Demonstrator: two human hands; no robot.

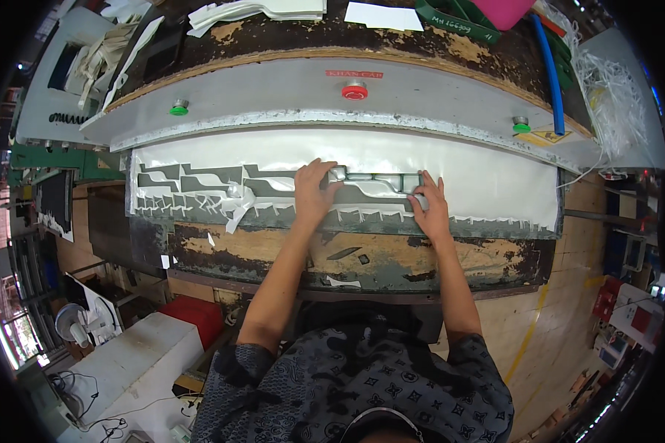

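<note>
Left hand (317,189) and right hand (432,210) gripping opposite ends of cutting die (373,177), fingers clamped; die lying on white sheet (488,177) beside cut-outs (266,173). Probably aligning; next move likely calling for snug nesting.

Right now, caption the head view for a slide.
Left hand and right hand hold a cutting die on a partly cut white sheet.

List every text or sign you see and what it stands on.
Red label above the red button: one line of printed capitals, wording withheld.
Green tray: white handwritten letters and numbers, withheld.
Yellow sticker at the panel's right: too small to read.
</note>
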